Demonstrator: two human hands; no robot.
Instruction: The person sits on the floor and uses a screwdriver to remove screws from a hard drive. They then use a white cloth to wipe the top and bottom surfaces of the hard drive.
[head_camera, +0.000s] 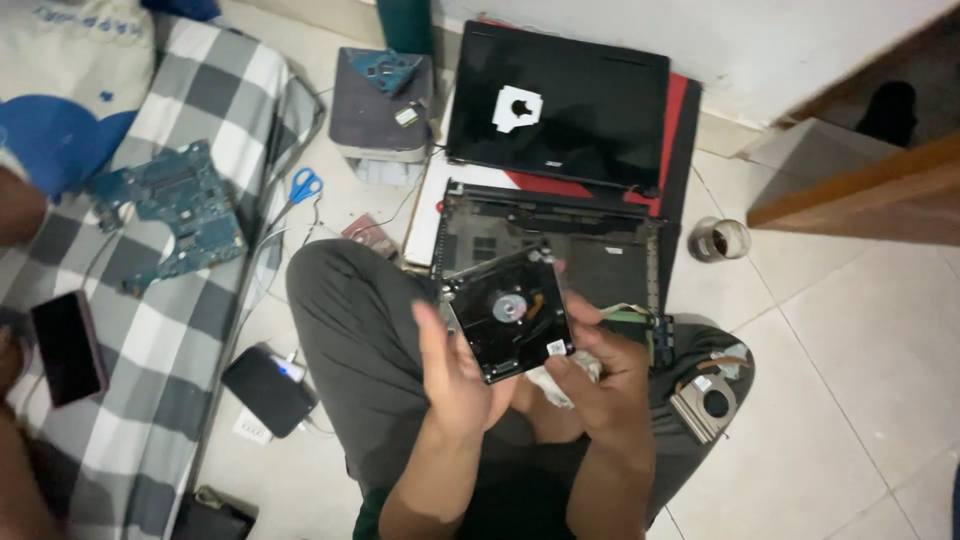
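I hold a black hard drive (508, 315) flat over my lap, its circuit side up with a round silver hub in the middle. My left hand (455, 375) supports its left edge from below, fingers spread upward. My right hand (600, 365) grips its right lower corner and also pinches a crumpled white cloth (560, 385) under the drive. Just beyond the drive lies an opened laptop chassis (560, 240) with its black lid (560, 105) standing against the wall.
A blue circuit board (170, 215) and a dark phone (66, 346) lie on a checked cloth (190, 330) at left. Blue-handled scissors (300, 187), a black box (268, 390), a cooling fan (708, 405) and a glass jar (722, 240) sit on the tiled floor.
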